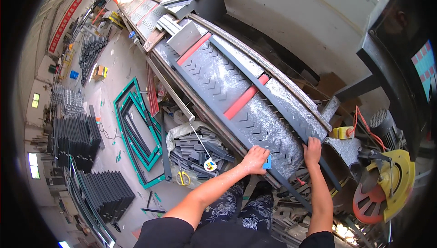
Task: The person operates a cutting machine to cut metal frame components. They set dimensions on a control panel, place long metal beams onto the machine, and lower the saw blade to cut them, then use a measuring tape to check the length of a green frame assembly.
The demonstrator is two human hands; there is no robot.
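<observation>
Two long dark grey profiles lie lengthwise on a bench with a chevron-patterned surface dusted white. My left hand is closed at the near end of the left profile, with a small blue object at its fingertips; its kind is unclear. On the right profile my right hand is closed, the fingers curled over its edge. Red crossbars span the bench beneath the profiles. Both profiles' near ends stick out past the bench toward me.
A cutting saw with a yellow guard stands at right, near a motor. Profile offcuts fill a sack left of the bench, with yellow-handled scissors nearby. Green-edged frames and stacked dark profiles occupy the left floor.
</observation>
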